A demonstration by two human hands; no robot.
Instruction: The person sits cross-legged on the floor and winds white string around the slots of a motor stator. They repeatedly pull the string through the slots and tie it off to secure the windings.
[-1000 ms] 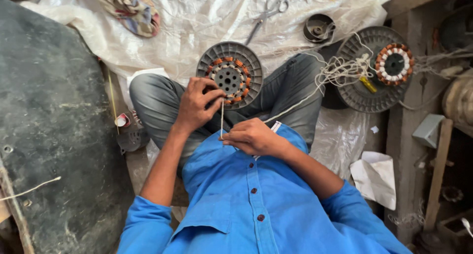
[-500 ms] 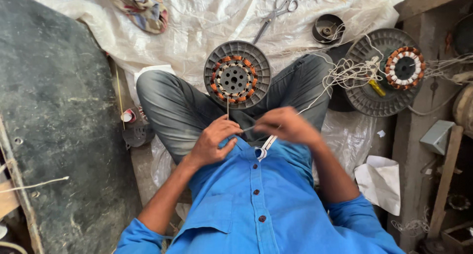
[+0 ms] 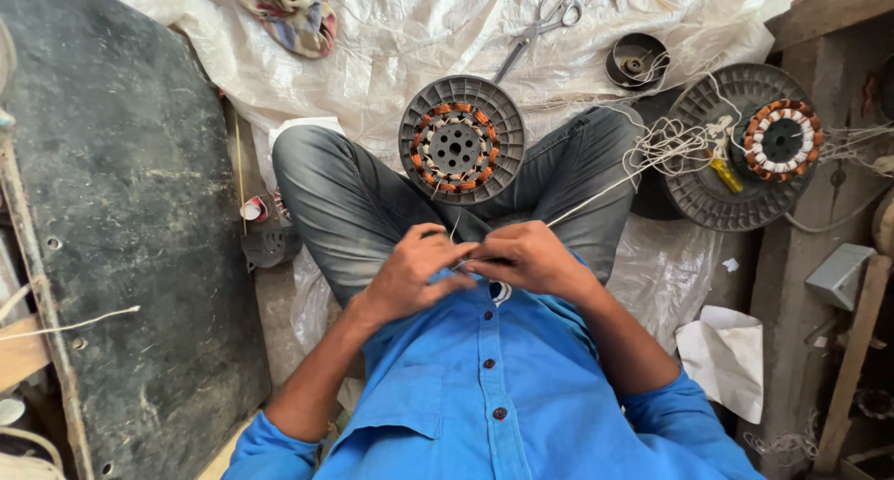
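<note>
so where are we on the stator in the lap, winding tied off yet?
Done: the stator on the lap already carries copper coils all round its ring. In hand: the left hand and right hand pinch white string together at the chest, the string leading off to the tangle by the second stator. Left: no finished tying shows on the lap stator; scissors lie untouched on the sheet.

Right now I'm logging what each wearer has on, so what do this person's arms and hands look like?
Both arms wear the sleeves of a bright blue button-front shirt, pushed up near the elbows so the forearms are bare. The left hand and right hand are bare: no gloves, and no watch or rings that I can make out.
</note>
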